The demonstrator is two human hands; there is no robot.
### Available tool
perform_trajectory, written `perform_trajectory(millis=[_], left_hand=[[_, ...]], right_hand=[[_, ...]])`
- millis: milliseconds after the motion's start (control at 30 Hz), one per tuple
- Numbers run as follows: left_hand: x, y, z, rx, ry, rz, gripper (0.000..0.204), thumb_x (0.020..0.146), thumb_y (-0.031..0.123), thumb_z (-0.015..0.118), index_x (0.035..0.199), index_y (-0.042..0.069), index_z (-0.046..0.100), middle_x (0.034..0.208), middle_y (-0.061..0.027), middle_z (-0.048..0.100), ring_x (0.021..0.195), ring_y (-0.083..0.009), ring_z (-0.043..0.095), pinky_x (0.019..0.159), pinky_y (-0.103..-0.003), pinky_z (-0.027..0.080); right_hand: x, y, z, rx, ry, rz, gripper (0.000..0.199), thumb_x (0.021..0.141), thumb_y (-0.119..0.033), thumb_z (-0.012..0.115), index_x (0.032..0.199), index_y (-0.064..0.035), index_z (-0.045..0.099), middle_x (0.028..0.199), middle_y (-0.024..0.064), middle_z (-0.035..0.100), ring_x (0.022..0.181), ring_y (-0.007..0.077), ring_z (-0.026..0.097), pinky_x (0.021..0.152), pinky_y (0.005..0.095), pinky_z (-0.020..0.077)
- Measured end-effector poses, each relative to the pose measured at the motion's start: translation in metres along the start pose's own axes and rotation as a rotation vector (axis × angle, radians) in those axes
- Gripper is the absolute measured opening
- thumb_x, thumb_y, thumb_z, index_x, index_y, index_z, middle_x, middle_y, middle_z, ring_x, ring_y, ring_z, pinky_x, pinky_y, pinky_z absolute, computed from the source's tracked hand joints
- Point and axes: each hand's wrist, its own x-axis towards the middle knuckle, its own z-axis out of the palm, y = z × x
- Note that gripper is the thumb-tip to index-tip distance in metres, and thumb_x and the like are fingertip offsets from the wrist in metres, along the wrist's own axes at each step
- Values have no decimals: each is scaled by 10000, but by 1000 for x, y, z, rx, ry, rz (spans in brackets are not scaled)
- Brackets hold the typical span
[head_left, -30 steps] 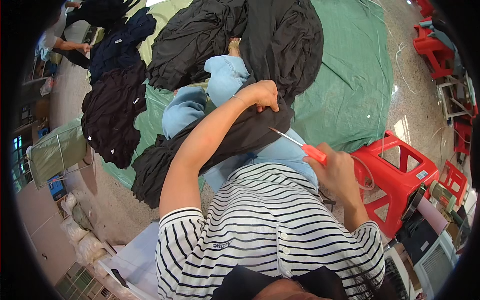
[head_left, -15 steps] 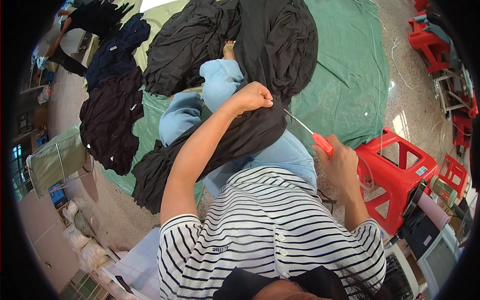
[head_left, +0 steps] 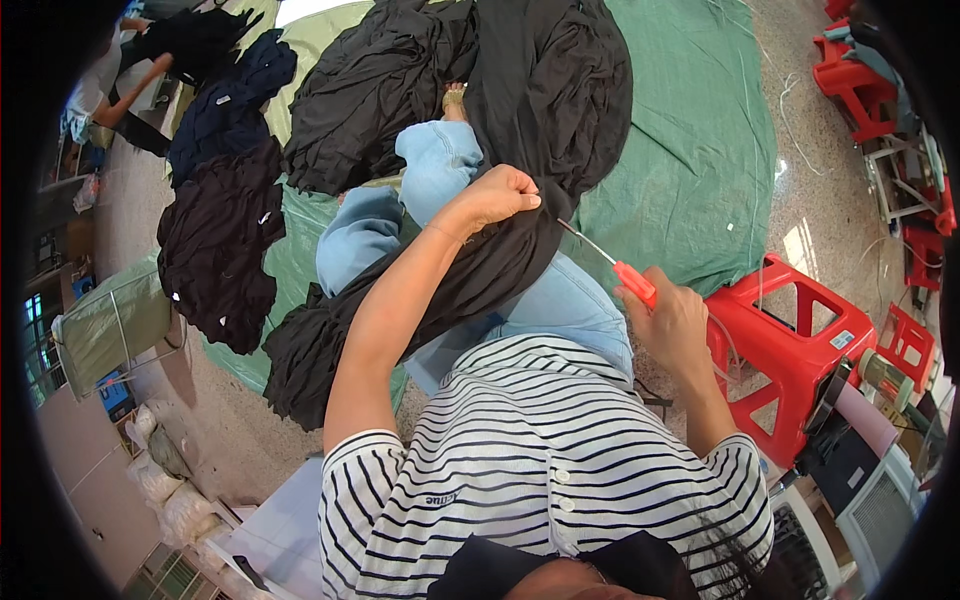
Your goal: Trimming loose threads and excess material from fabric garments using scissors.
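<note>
Black cloth [head_left: 470,275] lies across my lap in loose folds. My left hand [head_left: 503,193] is closed in a pinch at its upper right part, holding the fabric. In my right hand [head_left: 668,318] is a red-handled screwdriver-like tool [head_left: 634,284], its thin metal shaft pointing up and left. The shaft's tip is close to the edge of the cloth, just right of my left fingers; whether it touches the fabric I cannot tell. More black cloth [head_left: 560,80] is heaped in front of me, joining the folds under my left hand.
Green sheeting [head_left: 690,130] covers the floor ahead. A red plastic stool [head_left: 790,330] stands to my right. Other heaps include dark maroon cloth [head_left: 220,250] and navy cloth [head_left: 225,115] at the left. Another person's arm [head_left: 135,92] shows at the far upper left.
My right hand has moved slightly left and up with the tool, bringing its tip nearer the cloth. My left hand keeps its pinch. The other person's arm has shifted at upper left.
</note>
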Motion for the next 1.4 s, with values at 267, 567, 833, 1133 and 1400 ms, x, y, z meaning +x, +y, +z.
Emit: perform_trajectory(millis=[267,567,833,1133,1400], left_hand=[[-29,21,44,973,840,420,790,729,515,751,1276,-6,518,1475,-273,366,1404,-422,271,1097,-596,228],[-23,23,42,1048,33,-45,1031,707,845,518,1215,-51,559,1120,-279,659,1141,-398,607,1052,-504,335],[-58,23,-2,572,534,322,600,683,-12,634,1262,50,491,1035,-233,665,967,-429,639,809,-498,514],[-146,216,-244,-419,1110,777,182,799,-79,606,976,-37,618,814,-119,612,644,-251,607,575,-373,512],[-74,362,-223,-200,1088,1406,214,697,-19,606,906,-13,652,811,-43,606,671,-162,536,585,-321,416]], right_hand=[[14,23,8,10,157,198,298,898,-374,671,952,-87,615,653,198,627,634,450,615,558,525,451],[31,39,13,18,233,204,306,911,-379,654,974,-81,618,715,225,637,719,463,627,612,507,467],[30,49,23,57,226,225,325,914,-388,648,981,-73,611,738,238,650,742,469,635,625,521,467],[62,40,33,60,198,213,285,907,-356,658,989,-86,620,727,212,657,739,450,642,637,517,472],[60,32,28,121,252,219,275,902,-335,670,1016,-88,629,770,186,675,750,423,658,650,491,488]])
